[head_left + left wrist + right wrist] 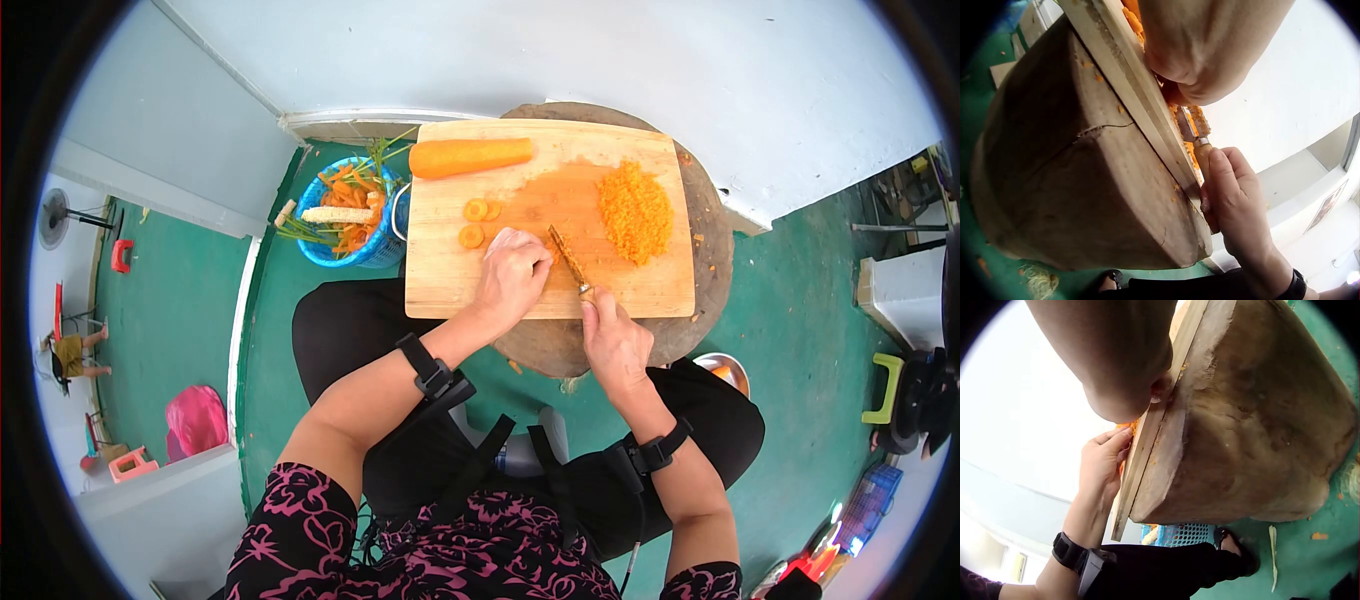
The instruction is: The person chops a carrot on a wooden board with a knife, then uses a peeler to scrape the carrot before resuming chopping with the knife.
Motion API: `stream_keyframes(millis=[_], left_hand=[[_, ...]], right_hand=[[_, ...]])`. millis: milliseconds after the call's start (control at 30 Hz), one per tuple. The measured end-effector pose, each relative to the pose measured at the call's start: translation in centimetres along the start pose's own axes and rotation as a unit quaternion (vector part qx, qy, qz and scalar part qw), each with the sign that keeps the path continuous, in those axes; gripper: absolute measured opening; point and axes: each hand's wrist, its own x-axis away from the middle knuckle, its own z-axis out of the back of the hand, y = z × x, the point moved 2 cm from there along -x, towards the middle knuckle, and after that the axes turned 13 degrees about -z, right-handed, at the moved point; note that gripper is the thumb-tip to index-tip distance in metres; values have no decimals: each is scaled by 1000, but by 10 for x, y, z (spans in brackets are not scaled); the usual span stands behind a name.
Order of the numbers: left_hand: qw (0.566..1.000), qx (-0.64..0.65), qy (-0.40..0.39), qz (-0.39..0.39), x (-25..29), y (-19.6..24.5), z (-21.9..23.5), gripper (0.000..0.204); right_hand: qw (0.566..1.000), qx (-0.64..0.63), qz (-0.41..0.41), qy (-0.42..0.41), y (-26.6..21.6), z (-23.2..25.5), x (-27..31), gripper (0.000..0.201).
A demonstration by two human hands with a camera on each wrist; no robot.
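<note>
On a wooden cutting board (450,285), my right hand (617,345) grips the wooden handle of a knife (568,255), its blade coated in orange bits. My left hand (515,280) is curled low over the board, left of the blade, and holds a pale, crumpled, sheet-like piece (512,240); its fingertips are mostly hidden. Minced carrot (637,213) lies heaped on the board's right side. A peeled carrot (470,157) lies along the far left edge, with a few carrot slices (475,211) nearer the left hand. Orange shows by the left fingers in the right wrist view.
The board rests on a thick round wooden block (712,255), overhanging it at the left. A blue basket (385,245) of peelings and greens stands left of the board. A metal bowl (738,370) sits beside the right knee. A pale wall (600,60) rises behind the block.
</note>
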Motion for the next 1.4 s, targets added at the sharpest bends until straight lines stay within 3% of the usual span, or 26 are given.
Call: stream_keyframes(millis=[267,567,867,967,1167,1400], left_hand=[[1000,-5,14,-18,2,3,1,2],[1000,-9,17,-19,1,2,-1,2],[1000,-10,22,-16,1,1,-1,3],[1000,-8,18,-18,1,3,-1,3],[1000,-3,19,-11,1,3,1,3],[1000,-8,22,4,2,3,0,4]], right_hand=[[998,60,0,-17,-10,0,-5,29],[997,-67,-26,17,1,0,-4,24],[999,50,19,4,-9,3,-3,28],[999,45,-5,1,-14,-3,-7,29],[993,-16,-71,-96,-8,3,-13,27],[994,21,-50,-97,-4,14,7,26]])
